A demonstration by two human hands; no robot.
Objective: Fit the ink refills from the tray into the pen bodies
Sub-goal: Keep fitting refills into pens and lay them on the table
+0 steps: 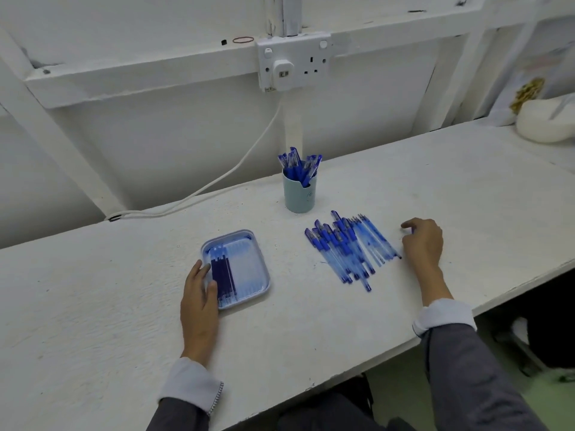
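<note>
Refills (223, 279) in tray (265, 276), table left | left hand (199, 301) relaxed at tray edge, gripping nothing | right hand (423, 241) loosely curled, empty, beside pens (343, 248) | pinch one refill, feed it straight in

A few dark blue ink refills (224, 276) are laid side by side in the left part of a pale blue tray (249, 269). Clear blue pen bodies (348, 247) are piled flat to its right.

tray (249, 269) 1 | cup (298, 199) 1 | refills (222, 278) about 5 | pen bodies (345, 247) overlapping, uncounted
</note>
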